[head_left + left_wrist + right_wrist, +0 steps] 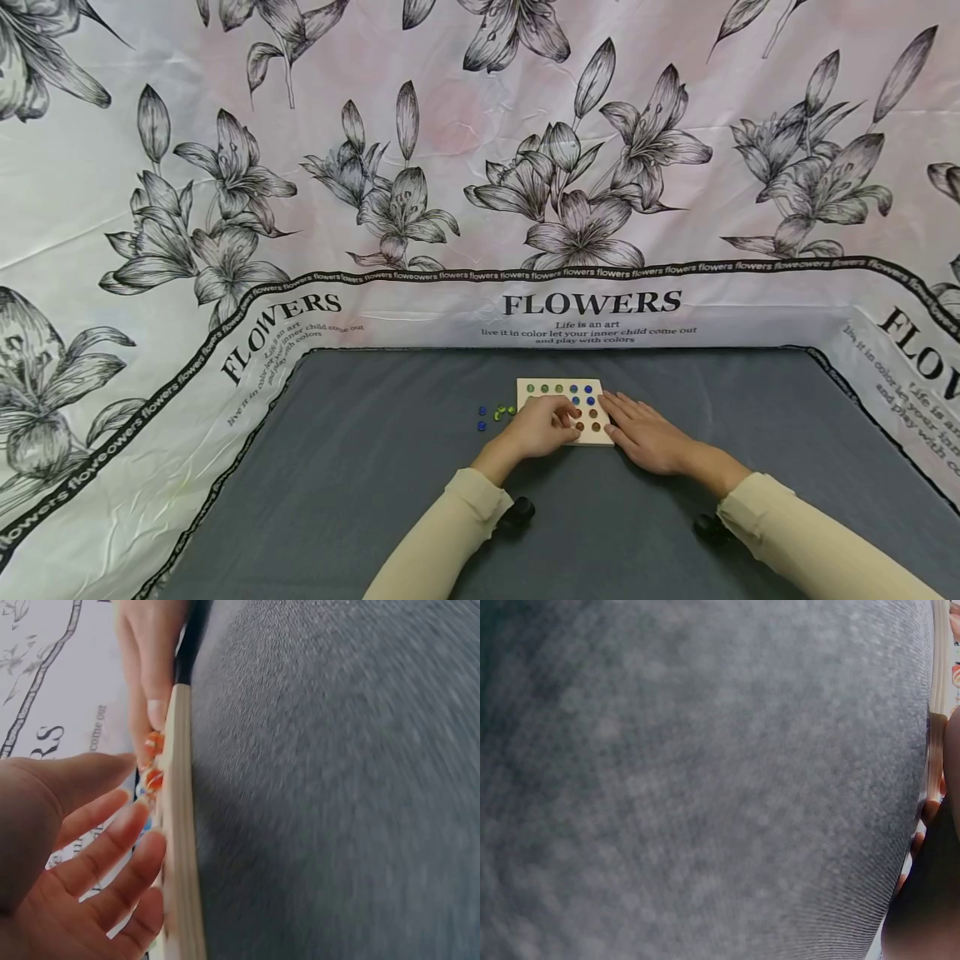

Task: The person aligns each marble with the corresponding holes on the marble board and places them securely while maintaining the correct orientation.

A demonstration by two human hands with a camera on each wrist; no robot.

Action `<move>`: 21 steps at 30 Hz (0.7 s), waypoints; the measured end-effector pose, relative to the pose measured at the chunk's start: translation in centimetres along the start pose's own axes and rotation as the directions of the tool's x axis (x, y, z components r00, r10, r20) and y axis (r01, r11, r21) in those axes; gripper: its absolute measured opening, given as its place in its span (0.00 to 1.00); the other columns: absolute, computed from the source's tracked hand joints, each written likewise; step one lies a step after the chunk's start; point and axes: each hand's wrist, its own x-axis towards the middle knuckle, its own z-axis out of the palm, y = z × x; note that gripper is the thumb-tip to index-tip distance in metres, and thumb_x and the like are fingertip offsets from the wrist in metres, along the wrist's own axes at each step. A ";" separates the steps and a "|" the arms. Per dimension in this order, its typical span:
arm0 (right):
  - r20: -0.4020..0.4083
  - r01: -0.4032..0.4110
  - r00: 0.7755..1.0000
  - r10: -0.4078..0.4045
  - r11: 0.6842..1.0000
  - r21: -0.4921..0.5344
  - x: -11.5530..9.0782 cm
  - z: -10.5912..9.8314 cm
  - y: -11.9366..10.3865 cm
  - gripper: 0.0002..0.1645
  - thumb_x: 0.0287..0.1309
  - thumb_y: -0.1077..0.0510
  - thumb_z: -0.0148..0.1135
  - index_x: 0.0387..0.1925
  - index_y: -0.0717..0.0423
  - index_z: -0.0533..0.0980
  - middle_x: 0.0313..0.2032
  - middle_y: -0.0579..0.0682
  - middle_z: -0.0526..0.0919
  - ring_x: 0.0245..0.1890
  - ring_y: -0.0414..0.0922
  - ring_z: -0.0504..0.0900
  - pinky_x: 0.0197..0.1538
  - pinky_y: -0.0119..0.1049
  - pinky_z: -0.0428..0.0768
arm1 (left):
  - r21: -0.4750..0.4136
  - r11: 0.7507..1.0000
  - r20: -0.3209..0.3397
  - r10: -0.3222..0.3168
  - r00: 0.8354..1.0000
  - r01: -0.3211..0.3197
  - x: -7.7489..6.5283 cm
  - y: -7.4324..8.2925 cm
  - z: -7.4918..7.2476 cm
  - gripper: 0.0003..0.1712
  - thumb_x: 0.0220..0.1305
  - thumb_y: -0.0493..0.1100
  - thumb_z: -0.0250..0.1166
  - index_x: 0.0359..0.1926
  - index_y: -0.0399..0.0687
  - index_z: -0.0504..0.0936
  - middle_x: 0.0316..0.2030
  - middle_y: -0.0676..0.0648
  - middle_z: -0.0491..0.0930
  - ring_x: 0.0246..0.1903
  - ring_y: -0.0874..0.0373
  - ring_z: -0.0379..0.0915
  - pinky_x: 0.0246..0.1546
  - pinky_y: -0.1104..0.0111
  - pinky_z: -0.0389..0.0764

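Note:
A pale wooden board (522, 385) lies flat on the grey cloth, holding rows of glass marbles. Green marbles (545, 388) line its far left, blue marbles (574, 389) its far right, and orange marbles (596, 426) its near right. My left hand (542, 427) is over the board and hides its near left part. Its thumb and loosely bent fingers are beside the orange marbles (154, 778) in the left wrist view, with nothing visibly pinched. My right hand (651, 435) lies with straight fingers along the board's right edge, touching it.
Left of the board lie two loose blue marbles (482, 426) and several yellow-green marbles (501, 410). Dark wrist devices (517, 512) sit under both cuffs. A flower-printed cloth (420, 308) rises behind the grey surface (360, 467).

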 end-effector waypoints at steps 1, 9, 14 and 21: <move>0.000 0.000 1.000 0.000 1.000 0.002 0.0 0.0 0.0 0.37 0.82 0.42 0.39 0.80 0.59 0.53 0.79 0.60 0.54 0.78 0.63 0.51 0.74 0.64 0.51 | 0.002 1.000 0.007 0.012 1.000 -0.012 -0.1 0.0 -0.2 0.12 0.66 0.40 0.71 0.49 0.44 0.85 0.35 0.52 0.81 0.29 0.67 0.75 0.32 0.74 0.76; 0.002 -0.002 1.000 0.002 1.000 0.014 0.0 -0.1 -0.1 0.38 0.82 0.42 0.39 0.80 0.59 0.53 0.79 0.60 0.54 0.78 0.63 0.50 0.74 0.63 0.50 | 0.043 0.998 0.027 0.034 0.999 -0.035 -1.6 0.0 -2.3 0.17 0.68 0.42 0.69 0.56 0.44 0.83 0.45 0.47 0.84 0.38 0.61 0.80 0.36 0.73 0.79; 0.000 -0.002 1.000 0.002 1.000 0.014 -0.1 -0.2 -0.1 0.38 0.82 0.42 0.39 0.80 0.59 0.53 0.79 0.60 0.53 0.78 0.63 0.50 0.74 0.64 0.50 | 0.060 0.998 0.012 0.029 1.000 -0.029 -2.6 0.1 -3.8 0.19 0.69 0.43 0.68 0.58 0.42 0.83 0.52 0.45 0.83 0.47 0.52 0.81 0.43 0.68 0.80; 0.003 -0.002 1.000 0.002 1.000 0.012 -0.1 -0.2 -0.2 0.38 0.82 0.41 0.39 0.80 0.59 0.52 0.79 0.60 0.53 0.78 0.63 0.50 0.74 0.64 0.50 | 0.078 0.996 -0.028 0.055 0.998 -0.053 -4.0 -1.1 -5.7 0.19 0.69 0.41 0.69 0.57 0.39 0.82 0.52 0.42 0.83 0.45 0.50 0.80 0.43 0.65 0.80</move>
